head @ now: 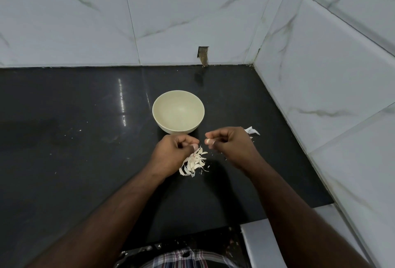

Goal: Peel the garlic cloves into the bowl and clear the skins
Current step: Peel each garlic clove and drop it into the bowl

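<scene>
A cream bowl (178, 112) stands on the black counter and looks empty inside. Just in front of it, my right hand (229, 145) pinches a small pale garlic clove (207, 141) between thumb and forefinger. My left hand (174, 153) is beside it with fingers curled shut; I see nothing held in it. The two hands are a small gap apart. Under and to the right of my left hand lies a pile of garlic skins (195, 164) on the counter.
A crumpled white scrap (252, 131) lies behind my right hand. Small skin flecks dot the black counter (85, 161). Tiled walls close the back and right side. The counter's front edge (192, 240) is near my body, with a white ledge (263, 244) at lower right.
</scene>
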### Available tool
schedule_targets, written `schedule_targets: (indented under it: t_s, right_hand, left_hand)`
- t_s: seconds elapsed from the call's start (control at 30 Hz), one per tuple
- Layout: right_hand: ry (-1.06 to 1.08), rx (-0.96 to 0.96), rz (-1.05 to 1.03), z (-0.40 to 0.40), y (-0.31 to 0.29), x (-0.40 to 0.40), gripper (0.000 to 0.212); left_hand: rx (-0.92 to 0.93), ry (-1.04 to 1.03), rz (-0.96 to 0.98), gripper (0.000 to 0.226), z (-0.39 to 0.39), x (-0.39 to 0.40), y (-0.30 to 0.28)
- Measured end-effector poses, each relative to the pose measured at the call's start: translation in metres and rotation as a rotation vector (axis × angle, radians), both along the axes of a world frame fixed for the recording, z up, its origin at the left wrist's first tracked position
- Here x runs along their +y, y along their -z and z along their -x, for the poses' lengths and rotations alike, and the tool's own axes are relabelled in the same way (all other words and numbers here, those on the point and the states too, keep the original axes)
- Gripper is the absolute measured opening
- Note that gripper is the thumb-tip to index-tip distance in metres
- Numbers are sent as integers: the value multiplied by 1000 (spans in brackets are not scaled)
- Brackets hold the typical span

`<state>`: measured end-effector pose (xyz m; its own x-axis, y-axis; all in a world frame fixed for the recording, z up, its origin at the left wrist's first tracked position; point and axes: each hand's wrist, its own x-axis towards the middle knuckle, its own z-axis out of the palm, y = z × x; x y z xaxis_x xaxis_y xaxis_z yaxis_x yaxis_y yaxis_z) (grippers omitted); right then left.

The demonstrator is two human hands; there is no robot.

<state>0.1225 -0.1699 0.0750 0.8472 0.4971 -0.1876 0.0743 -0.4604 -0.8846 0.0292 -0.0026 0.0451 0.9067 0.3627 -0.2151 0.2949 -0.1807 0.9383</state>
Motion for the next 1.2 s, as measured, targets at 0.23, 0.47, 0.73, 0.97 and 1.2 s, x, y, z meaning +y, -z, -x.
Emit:
schedule_targets:
  t_s: [0.23, 0.47, 0.73, 0.97, 1.2]
  right_hand:
    - [12, 108, -153, 6, -5, 6, 23]
    - [-34, 188, -217, 9, -6, 7, 22]
    - [44, -9, -139, -5, -17, 20, 22]
    - [-37, -359, 88, -30, -24, 59, 11]
    - [-28, -389, 86, -20, -23, 57, 8]
  left_hand:
    - [-67, -45, 324, 6, 0, -8, -12]
    - [-10, -134, 587, 18, -3, -5, -15]
    - [26, -162, 321, 17, 1, 6, -11]
    - [112, -54, -202, 11, 7, 23, 9]
    - [205, 149, -371, 12, 12, 27, 8]
